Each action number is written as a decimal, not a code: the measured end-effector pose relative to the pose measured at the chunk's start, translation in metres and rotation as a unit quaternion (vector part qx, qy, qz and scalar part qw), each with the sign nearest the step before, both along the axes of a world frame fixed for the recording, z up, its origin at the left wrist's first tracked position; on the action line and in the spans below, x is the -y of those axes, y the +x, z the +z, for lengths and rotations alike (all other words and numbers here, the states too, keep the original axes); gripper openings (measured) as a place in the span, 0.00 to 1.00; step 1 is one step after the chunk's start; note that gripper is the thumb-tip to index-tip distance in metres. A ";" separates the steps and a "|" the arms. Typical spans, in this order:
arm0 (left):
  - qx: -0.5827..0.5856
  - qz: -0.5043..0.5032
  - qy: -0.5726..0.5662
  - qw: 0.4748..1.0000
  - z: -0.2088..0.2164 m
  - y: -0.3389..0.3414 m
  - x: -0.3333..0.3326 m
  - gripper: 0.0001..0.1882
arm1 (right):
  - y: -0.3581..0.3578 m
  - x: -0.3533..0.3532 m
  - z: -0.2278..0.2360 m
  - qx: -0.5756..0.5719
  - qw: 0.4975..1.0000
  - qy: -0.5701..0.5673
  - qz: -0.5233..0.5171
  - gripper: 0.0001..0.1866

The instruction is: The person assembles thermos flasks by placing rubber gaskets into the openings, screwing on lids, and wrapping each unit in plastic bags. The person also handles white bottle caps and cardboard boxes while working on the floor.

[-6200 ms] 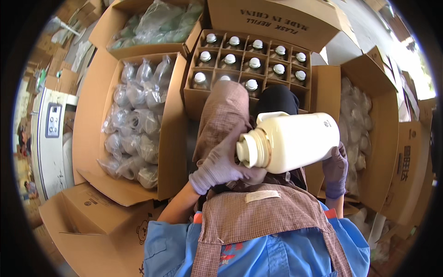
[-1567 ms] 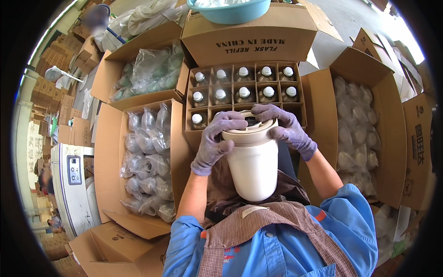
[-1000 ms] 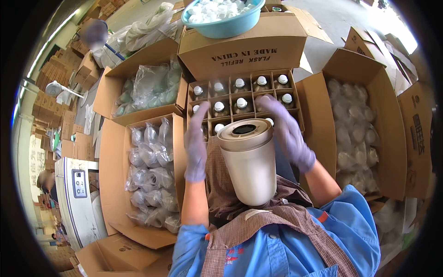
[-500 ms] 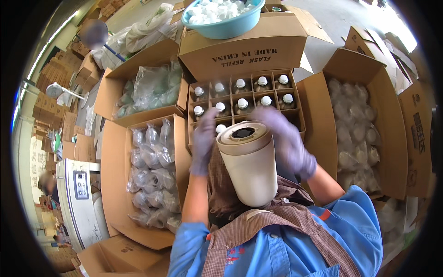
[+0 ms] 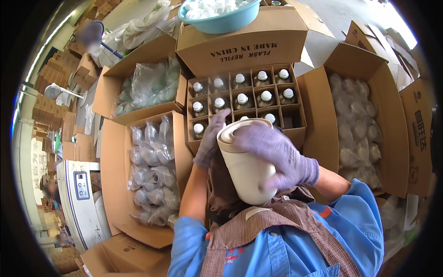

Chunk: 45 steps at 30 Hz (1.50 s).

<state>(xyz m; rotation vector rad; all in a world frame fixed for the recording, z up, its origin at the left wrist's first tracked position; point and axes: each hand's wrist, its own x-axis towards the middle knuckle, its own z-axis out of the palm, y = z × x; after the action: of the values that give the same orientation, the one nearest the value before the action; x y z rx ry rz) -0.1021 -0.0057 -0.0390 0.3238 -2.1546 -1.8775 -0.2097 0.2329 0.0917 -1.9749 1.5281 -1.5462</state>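
Our right hand [image 5: 281, 154] now lies over the top and side of the cream flask [image 5: 244, 171], covering the mouth that was open half a second ago. Left hand [image 5: 210, 141] presses its far side. Flask stays upright in our lap, before the divided box [image 5: 295, 129] of capped refills [image 5: 240, 98]. We judge closing under way.

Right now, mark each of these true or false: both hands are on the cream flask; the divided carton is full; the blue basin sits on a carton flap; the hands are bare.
1. Both hands are on the cream flask. True: the left hand touches its rim, the right hand covers its top and side.
2. The divided carton is full. False: some front cells are open.
3. The blue basin sits on a carton flap. True.
4. The hands are bare. False: both wear purple gloves.
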 end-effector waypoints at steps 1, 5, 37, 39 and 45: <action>0.026 0.037 -0.009 0.999 0.012 -0.013 0.002 0.28 | -0.012 -0.001 -0.005 0.007 1.000 0.005 -0.016 0.37; -0.051 0.025 -0.162 0.985 0.065 -0.014 -0.031 0.26 | -0.064 0.003 -0.072 0.212 0.951 0.107 -0.197 0.27; -0.034 -0.177 0.513 0.839 0.062 -0.034 -0.062 0.45 | -0.027 0.007 -0.001 -0.097 0.991 0.087 0.035 0.17; -0.046 -0.190 0.474 0.859 0.062 -0.035 -0.064 0.49 | -0.032 0.001 0.009 -0.108 0.981 0.133 0.090 0.20; 0.136 -0.103 0.461 0.871 0.032 0.020 -0.104 0.29 | -0.043 -0.049 0.038 -0.156 0.960 0.149 0.177 0.19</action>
<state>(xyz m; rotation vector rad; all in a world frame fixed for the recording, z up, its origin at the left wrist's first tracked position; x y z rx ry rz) -0.0825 0.0978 -0.0074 0.5718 -1.2726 -3.0462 -0.2523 0.2820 0.1302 -2.2256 1.3151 -0.8435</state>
